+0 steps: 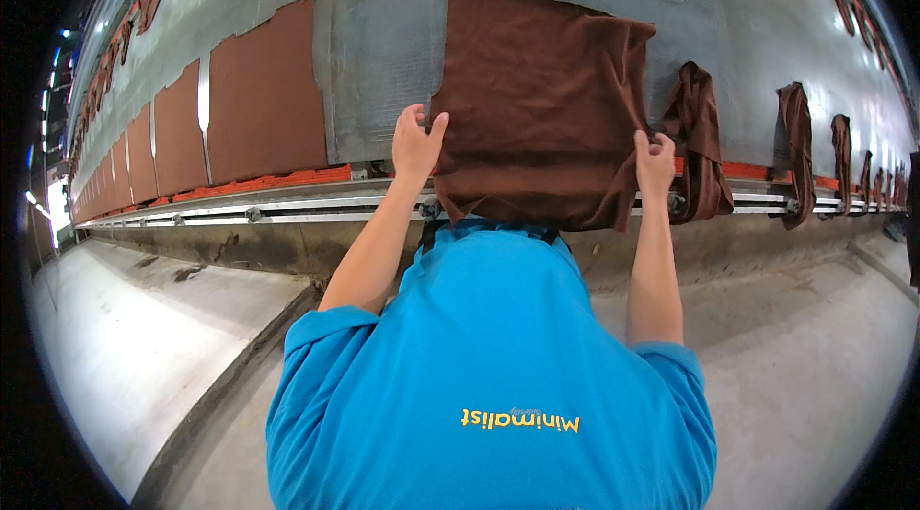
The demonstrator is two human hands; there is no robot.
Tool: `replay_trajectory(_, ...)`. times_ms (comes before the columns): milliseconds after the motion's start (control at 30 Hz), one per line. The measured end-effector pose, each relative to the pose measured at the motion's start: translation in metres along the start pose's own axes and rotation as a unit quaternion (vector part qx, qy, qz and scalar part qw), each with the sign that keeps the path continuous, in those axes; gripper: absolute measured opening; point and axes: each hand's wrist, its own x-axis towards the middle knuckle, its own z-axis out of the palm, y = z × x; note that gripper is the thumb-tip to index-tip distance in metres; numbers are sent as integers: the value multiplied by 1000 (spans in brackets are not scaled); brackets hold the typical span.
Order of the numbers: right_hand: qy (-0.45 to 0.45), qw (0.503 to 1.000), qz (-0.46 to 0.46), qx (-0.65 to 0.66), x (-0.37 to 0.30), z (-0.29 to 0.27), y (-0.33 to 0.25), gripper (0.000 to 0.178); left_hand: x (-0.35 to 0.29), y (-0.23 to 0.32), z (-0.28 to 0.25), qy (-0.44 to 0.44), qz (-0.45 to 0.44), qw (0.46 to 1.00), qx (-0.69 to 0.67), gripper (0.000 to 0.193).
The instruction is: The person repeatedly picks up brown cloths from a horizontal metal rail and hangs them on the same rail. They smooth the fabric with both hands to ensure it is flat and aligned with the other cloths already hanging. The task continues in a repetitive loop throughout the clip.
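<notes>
A dark brown cut fabric panel lies on the grey metal table in front of me. Its far part is fairly smooth; wrinkles run down its right side, and its near edge hangs over the table's front rail. At its left edge is my left hand, fingers and thumb spread, the thumb beside or touching the cloth. My right hand is closed at the panel's right edge, pinching the fabric between thumb and fingers.
Flat brown panels lie in a row to the left. Crumpled brown pieces drape over the front edge to the right, several more beyond. A metal rail and an orange strip run along the edge, above a pale floor.
</notes>
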Motion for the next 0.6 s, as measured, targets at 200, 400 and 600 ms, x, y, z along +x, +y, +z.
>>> replay_trajectory(200,-133,986,51,91,18,9,17,27,23,8,6,-202,-12,979,24,27)
replay_trajectory(400,-165,795,206,546,-29,-40,-6,10,-5,-9,-23,-193,-263,742,-585,7)
replay_trajectory(600,-300,776,267,486,-98,-73,20,9,-71,-11,-99,-244,-359,623,-651,31)
